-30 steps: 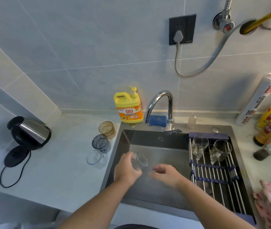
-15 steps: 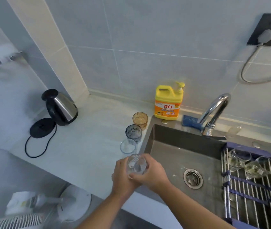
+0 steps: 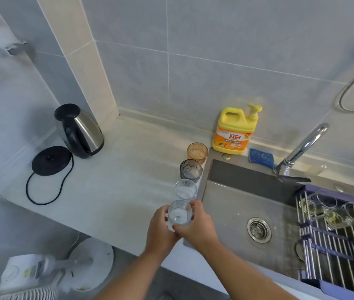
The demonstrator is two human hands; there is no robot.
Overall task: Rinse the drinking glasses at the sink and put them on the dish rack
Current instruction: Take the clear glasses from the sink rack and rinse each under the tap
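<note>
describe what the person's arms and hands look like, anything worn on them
Nothing worn shows. The left hand and right hand have no gloves, rings, watch or bracelet. Both forearms are bare, with no sleeve in view.

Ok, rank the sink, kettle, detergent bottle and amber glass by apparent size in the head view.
1. sink, clearly largest
2. kettle and detergent bottle: they look about alike, so I won't rank one over the other
3. amber glass, smallest

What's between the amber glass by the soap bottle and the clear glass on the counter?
A smoky grey drinking glass stands between them; the head view shows it.
</note>
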